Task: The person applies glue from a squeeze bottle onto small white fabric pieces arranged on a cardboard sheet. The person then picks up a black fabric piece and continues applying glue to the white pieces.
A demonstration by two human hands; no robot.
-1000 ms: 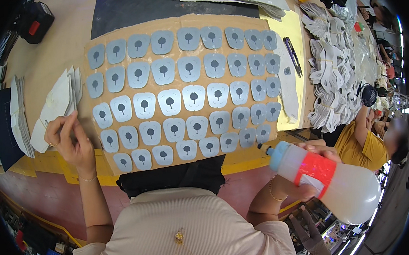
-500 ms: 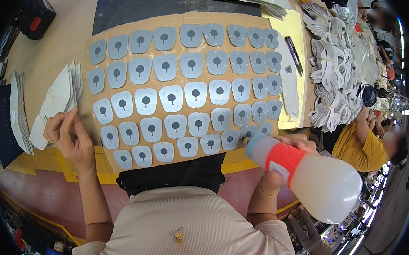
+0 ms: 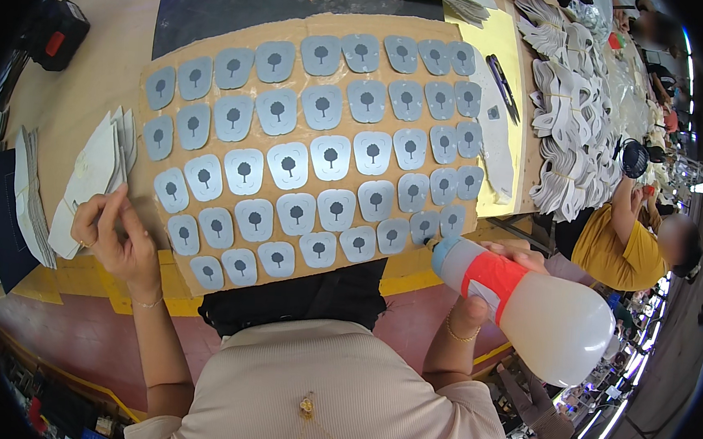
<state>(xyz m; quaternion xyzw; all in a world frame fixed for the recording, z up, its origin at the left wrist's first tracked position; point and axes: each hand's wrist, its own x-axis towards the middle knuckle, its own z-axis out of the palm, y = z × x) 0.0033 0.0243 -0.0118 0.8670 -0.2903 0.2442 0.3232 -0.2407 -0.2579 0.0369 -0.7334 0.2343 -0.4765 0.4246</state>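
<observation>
My right hand (image 3: 517,254) grips a translucent squeeze bottle (image 3: 557,328) around its red band. The bottle lies tilted nearly sideways, with pale liquid inside and a bluish neck. Its nozzle tip (image 3: 431,243) is at the lower right patches, close to one grey patch (image 3: 424,225); whether they touch I cannot tell. Rows of grey rounded patches with a dark tree print cover a brown cardboard sheet (image 3: 291,146). Some in the upper right carry small pale spots. My left hand (image 3: 124,240), fingers apart and loosely bent, is beside the sheet's left edge, near white cut pieces (image 3: 89,177), holding nothing.
Further left lie a stack of pale pieces (image 3: 34,189) and a black case (image 3: 57,34). A black sheet (image 3: 219,10) is behind the cardboard. To the right are a dark pen-like tool (image 3: 503,87) on yellow paper and tied white bundles (image 3: 562,96). A person in yellow (image 3: 622,251) works beyond.
The bottle's nozzle has shifted slightly right relative to the patches. The whole table scene sits a little further left and up in view. My left hand has barely moved.
</observation>
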